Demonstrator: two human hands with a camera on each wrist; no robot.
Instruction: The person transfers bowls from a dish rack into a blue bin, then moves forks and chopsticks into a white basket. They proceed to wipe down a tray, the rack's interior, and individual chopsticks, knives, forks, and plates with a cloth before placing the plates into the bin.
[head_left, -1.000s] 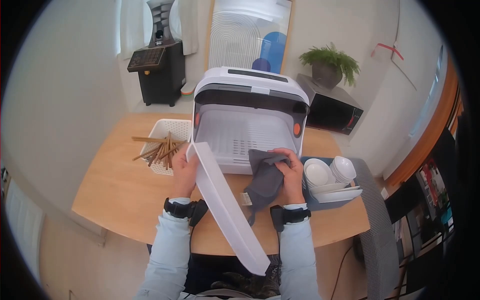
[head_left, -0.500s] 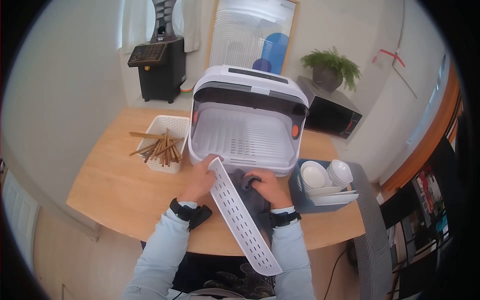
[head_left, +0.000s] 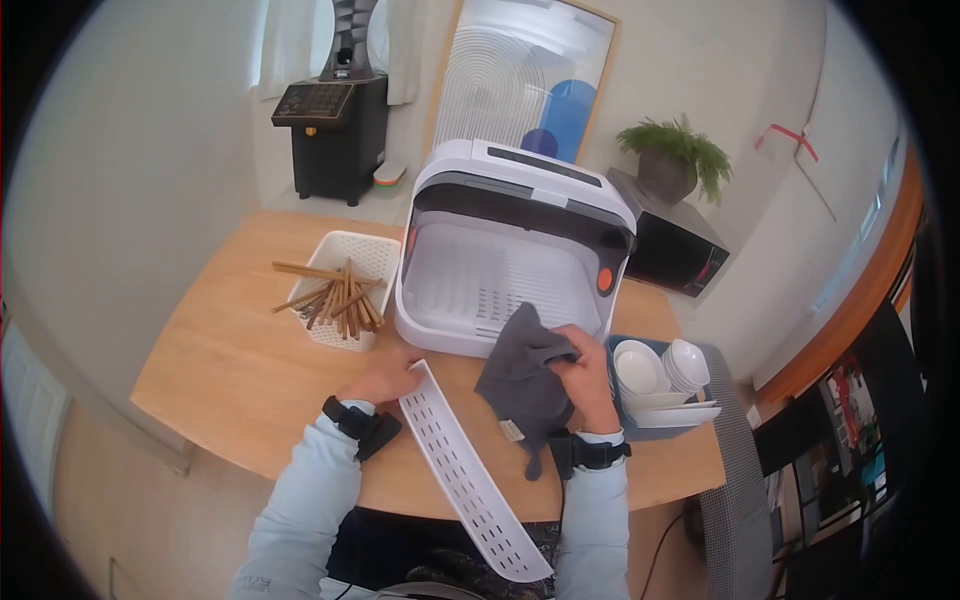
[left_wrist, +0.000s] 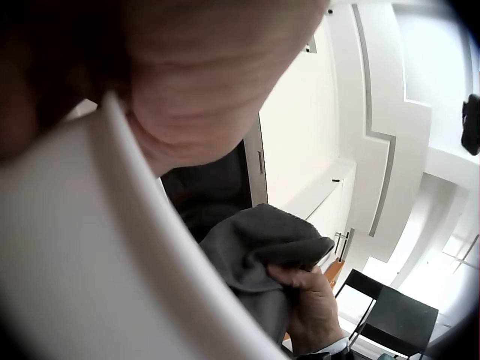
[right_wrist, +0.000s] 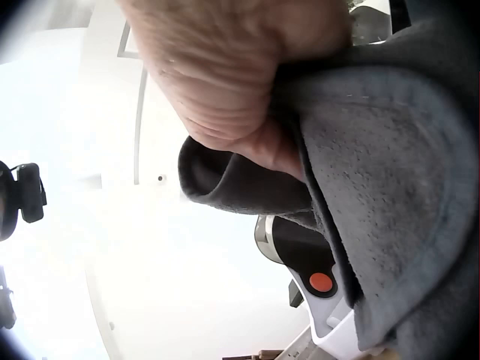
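In the head view my left hand [head_left: 384, 378] grips the upper end of a long white slotted tray [head_left: 462, 470], which slants down toward the table's front edge. My right hand [head_left: 588, 375] pinches a bunched grey cloth [head_left: 522, 375] that hangs to the right of the tray, in front of the white appliance [head_left: 470, 338]. The left wrist view has the white tray [left_wrist: 97, 247] close up, with the cloth [left_wrist: 259, 247] and right hand [left_wrist: 311, 311] beyond it. Grey cloth [right_wrist: 375, 187] fills much of the right wrist view, held under the right hand [right_wrist: 225, 75].
On the wooden table [head_left: 240, 350], a white basket [head_left: 372, 255] with brown sticks stands left of the appliance. A blue-grey bin [head_left: 665, 432] with white bowls [head_left: 640, 370] and plates is at the right. Behind are a black machine [head_left: 335, 150], a microwave [head_left: 675, 250] and a potted plant [head_left: 668, 175].
The tray has turned from its plain side to its slotted side and moved down with the left hand. The right hand has gone right and up since half a second ago, spreading the cloth out.
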